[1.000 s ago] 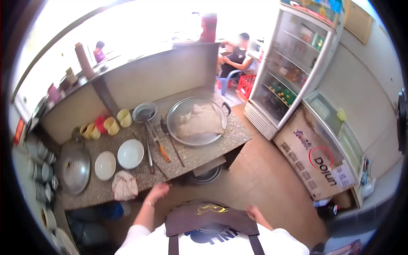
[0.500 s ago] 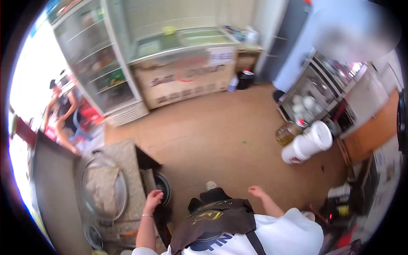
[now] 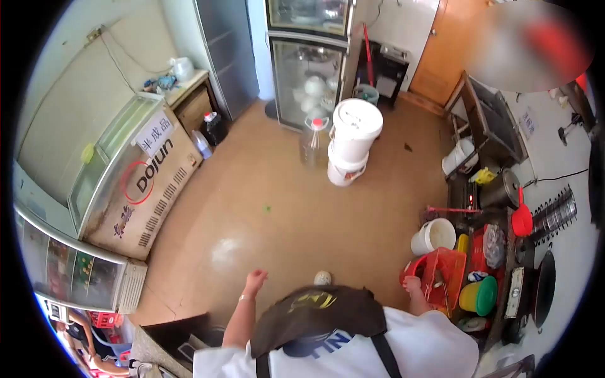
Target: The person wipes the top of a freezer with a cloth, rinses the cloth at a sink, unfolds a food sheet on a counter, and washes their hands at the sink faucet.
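My left hand (image 3: 255, 283), with a bracelet at the wrist, hangs over the brown floor (image 3: 239, 208). Its fingers are loosely bent and hold nothing. On the other side, my right hand (image 3: 413, 285) overlaps the near side of a red plastic basket (image 3: 449, 261) in this view; its fingers are partly bent, with nothing visible in them. Between my hands, a dark apron (image 3: 321, 315) covers my front, and the tip of one shoe (image 3: 322, 278) shows below it.
Stacked white buckets (image 3: 355, 142) and a large clear bottle (image 3: 315, 142) stand ahead by a glass-fronted cabinet (image 3: 307, 82). A chest freezer (image 3: 148, 176) lines the left. To the right are an open white bucket (image 3: 435, 236), a green-lidded tub (image 3: 480, 295) and a pot (image 3: 501, 189).
My view has swung right, away from the counter with the large round tray, toward the cabinet and the right-hand wall. My right hand now appears beside the red basket.
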`<state>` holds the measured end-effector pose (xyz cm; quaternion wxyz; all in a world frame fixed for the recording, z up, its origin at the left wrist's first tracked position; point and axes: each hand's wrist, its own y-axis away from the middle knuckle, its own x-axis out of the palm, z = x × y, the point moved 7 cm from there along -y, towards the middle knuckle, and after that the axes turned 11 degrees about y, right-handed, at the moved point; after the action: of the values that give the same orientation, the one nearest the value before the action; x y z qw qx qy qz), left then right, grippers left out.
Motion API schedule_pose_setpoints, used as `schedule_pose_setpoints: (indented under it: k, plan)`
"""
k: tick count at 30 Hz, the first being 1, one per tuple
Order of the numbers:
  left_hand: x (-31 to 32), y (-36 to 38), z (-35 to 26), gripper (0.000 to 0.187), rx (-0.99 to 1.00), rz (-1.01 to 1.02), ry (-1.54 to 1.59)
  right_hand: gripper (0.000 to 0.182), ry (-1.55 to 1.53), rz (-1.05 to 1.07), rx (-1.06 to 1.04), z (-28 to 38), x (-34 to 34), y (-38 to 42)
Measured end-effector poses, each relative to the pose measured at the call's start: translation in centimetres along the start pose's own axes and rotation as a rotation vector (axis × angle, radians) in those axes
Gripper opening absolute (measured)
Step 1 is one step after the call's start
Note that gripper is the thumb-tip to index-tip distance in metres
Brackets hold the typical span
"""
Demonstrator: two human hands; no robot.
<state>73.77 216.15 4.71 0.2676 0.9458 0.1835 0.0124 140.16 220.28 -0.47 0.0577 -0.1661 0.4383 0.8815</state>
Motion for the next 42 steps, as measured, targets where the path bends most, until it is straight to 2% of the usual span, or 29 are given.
schedule_pose_setpoints:
  k: [1, 2, 3, 5, 7, 8, 10, 11, 13, 15, 16, 18, 19, 22, 24, 26, 27, 29, 30, 32, 33, 36, 37, 38, 39, 40, 41, 42]
  plan:
    - [2.1, -1.5, 0.0, 0.021, -0.082, 0.081, -0.087, 0.009, -0.033, -0.101, -0.004, 0.5, -1.0, 0.5]
    - [3.2, -4.6, 2.5, 0.022, -0.076, 0.103, -0.193, 0.010, -0.055, -0.203, -0.006, 0.9, -2.3, 1.8]
    - [4.5, -5.9, 2.3, 0.022, -0.080, 0.162, -0.274, 0.010, -0.033, -0.200, 0.029, -0.4, -3.0, 1.6]
    - [6.4, -7.0, 0.4, 0.022, -0.141, 0.060, -0.217, 0.017, -0.420, 0.172, -0.125, -2.7, -2.5, -1.4]
    - [8.0, -9.0, -1.0, 0.023, -0.123, 0.089, -0.144, 0.017, -0.274, -0.157, -0.115, -2.7, -1.7, 0.6]
    - [8.2, -10.4, -0.7, 0.022, -0.139, 0.083, -0.136, 0.017, -0.127, -0.197, -0.146, -3.3, -1.3, 0.8]
    - [9.5, -12.8, -1.2, 0.020, -0.205, 0.124, -0.201, 0.016, 0.282, -0.167, -0.250, -5.2, 0.8, 0.8]
    - [10.3, -13.5, -2.6, 0.018, -0.255, 0.158, -0.272, 0.015, 0.371, -0.153, -0.270, -5.8, 1.7, 0.7]
    - [12.6, -15.8, -4.7, 0.016, -0.344, 0.153, -0.290, 0.016, 0.341, -0.138, -0.113, -4.6, 3.0, 2.2]
    - [15.6, -19.5, -6.5, 0.016, -0.380, 0.168, -0.328, 0.015, 0.152, -0.119, -0.036, -3.8, 3.2, 1.0]
    - [16.6, -21.3, -7.0, 0.015, -0.419, 0.138, -0.349, 0.015, -0.052, -0.110, -0.010, -3.3, 3.4, 0.2]
    - [20.0, -25.1, -9.2, 0.015, -0.374, 0.227, -0.356, 0.016, -0.473, -0.109, 0.008, -0.9, 3.3, -2.1]
    - [22.9, -27.8, -11.3, 0.014, -0.325, 0.295, -0.332, 0.016, -0.579, -0.125, 0.026, 1.2, 2.8, -3.6]
    - [30.3, -34.7, -14.8, 0.013, -0.316, 0.339, -0.411, 0.020, -0.326, -0.224, 0.217, 6.0, -2.4, -8.6]
    - [36.3, -39.5, -17.0, 0.011, -0.317, 0.394, -0.453, 0.018, 0.009, -0.512, 0.083, 11.5, -7.8, -9.7]
    - [44.1, -42.2, -20.7, 0.011, -0.247, 0.489, -0.538, 0.018, -0.405, -0.604, -0.202, 13.4, -10.2, -11.3]
    - [48.2, -43.3, -23.2, 0.011, -0.164, 0.555, -0.577, 0.018, -0.448, -0.633, -0.172, 14.3, -10.3, -10.7]
    - [56.6, -46.7, -24.9, 0.014, -0.071, 0.678, -0.549, 0.019, -0.669, -0.697, 0.085, 16.0, -11.2, -9.6]
    - [60.8, -47.0, -26.9, 0.015, -0.038, 0.706, -0.555, 0.018, -0.526, -0.722, 0.044, 14.3, -10.9, -10.5]
    - [68.9, -46.8, -29.5, 0.013, 0.004, 0.766, -0.519, 0.017, -0.387, -0.600, 0.167, 10.9, -9.2, -11.7]
    - [72.3, -45.7, -31.0, 0.010, -0.032, 0.722, -0.460, 0.016, -0.341, -0.512, 0.224, 9.2, -8.1, -12.1]
    - [81.8, -46.2, -30.4, 0.014, 0.112, 0.972, -0.474, 0.016, -0.377, -0.385, 0.332, 6.4, -7.8, -13.8]
    - [83.8, -45.8, -30.1, 0.017, 0.158, 0.957, -0.500, 0.016, -0.452, -0.370, 0.341, 6.3, -9.0, -15.2]
    - [84.9, -45.9, -29.0, 0.022, 0.075, 0.873, -0.472, 0.016, -0.570, -0.357, 0.331, 6.4, -10.5, -16.8]
    - [86.2, -45.6, -28.0, 0.026, 0.026, 0.920, -0.453, 0.016, -0.743, -0.341, 0.294, 6.4, -12.4, -19.0]
    - [88.1, -46.1, -26.8, 0.026, 0.047, 1.039, -0.685, 0.016, -0.887, -0.336, 0.241, 6.4, -15.3, -21.7]
    - [89.2, -44.0, -27.6, 0.020, -0.170, 0.996, -0.543, 0.017, -0.927, -0.350, 0.203, 6.3, -18.4, -25.0]
    - [90.8, -44.3, -28.0, 0.019, -0.146, 1.004, -0.593, 0.020, -0.276, -0.478, 0.474, 6.9, -23.5, -28.0]
